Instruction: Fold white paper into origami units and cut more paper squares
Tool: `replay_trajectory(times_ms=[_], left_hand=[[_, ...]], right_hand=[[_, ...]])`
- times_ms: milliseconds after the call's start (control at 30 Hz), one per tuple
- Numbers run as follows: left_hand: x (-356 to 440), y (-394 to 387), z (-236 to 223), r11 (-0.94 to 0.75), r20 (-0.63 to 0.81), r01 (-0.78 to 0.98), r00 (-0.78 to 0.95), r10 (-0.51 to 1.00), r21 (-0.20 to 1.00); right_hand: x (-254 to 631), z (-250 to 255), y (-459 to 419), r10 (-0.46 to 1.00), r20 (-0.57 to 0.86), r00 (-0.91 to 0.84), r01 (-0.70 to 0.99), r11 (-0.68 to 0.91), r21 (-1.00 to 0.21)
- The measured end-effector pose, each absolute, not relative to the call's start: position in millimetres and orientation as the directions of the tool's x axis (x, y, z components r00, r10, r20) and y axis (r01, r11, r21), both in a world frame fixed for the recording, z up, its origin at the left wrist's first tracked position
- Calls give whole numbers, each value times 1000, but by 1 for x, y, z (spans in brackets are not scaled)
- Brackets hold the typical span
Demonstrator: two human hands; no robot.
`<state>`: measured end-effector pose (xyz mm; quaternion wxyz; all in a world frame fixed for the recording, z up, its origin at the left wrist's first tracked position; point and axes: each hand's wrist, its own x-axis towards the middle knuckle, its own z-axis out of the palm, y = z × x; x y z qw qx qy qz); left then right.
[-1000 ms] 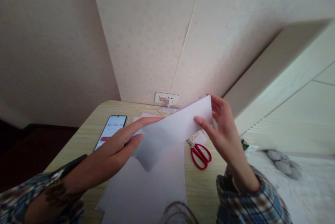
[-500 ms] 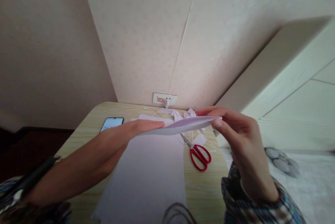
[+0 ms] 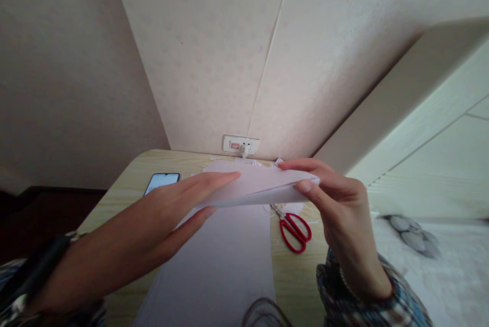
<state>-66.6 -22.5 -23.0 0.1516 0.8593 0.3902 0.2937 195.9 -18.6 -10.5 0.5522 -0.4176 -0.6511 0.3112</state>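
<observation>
A folded sheet of white paper (image 3: 260, 184) is held up above the table between my two hands. My left hand (image 3: 179, 205) grips its left end, fingers on top and thumb at the lower edge. At the other end, my right hand (image 3: 332, 189) pinches the paper, the thumb on the near side and the fingers behind. Beneath it lies a stack of white paper sheets (image 3: 221, 266). Scissors with red handles (image 3: 295, 233) rest to the right of the stack, their blades partly hidden under the held paper.
A phone (image 3: 162, 183) lies at the table's back left. Small folded paper pieces (image 3: 278, 162) and paper strips sit near the wall, below a socket (image 3: 240, 144) with a plug. A dark looped cord-like thing (image 3: 265, 311) shows at the bottom edge. The wooden table (image 3: 126, 205) meets the wall.
The paper has tilted, so more of its upper face and its folded layers show. My left thumb now appears below the paper's edge. My right hand has shifted slightly left.
</observation>
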Motion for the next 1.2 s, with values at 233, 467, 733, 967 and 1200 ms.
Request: replay_trajectory(times_ms=[233, 467, 733, 967, 1200], left_hand=[[-21, -16, -6, -660, 406, 483, 531, 743, 576], [-13, -17, -10, -650, 434, 362, 520, 736, 668], [-2, -24, -15, -636, 442, 376, 485, 755, 674], [-2, -25, -15, -640, 449, 409, 473, 758, 650], [-3, -27, -11, -611, 480, 436, 381, 790, 660]], right_hand=[[186, -7, -21, 837, 535, -112, 237, 546, -804], [191, -10, -24, 810, 562, -168, 286, 585, -759], [195, -7, -25, 806, 552, -215, 441, 585, -681], [202, -1, -25, 825, 540, -165, 580, 524, -623], [198, -1, -27, 842, 524, -133, 430, 525, -734]])
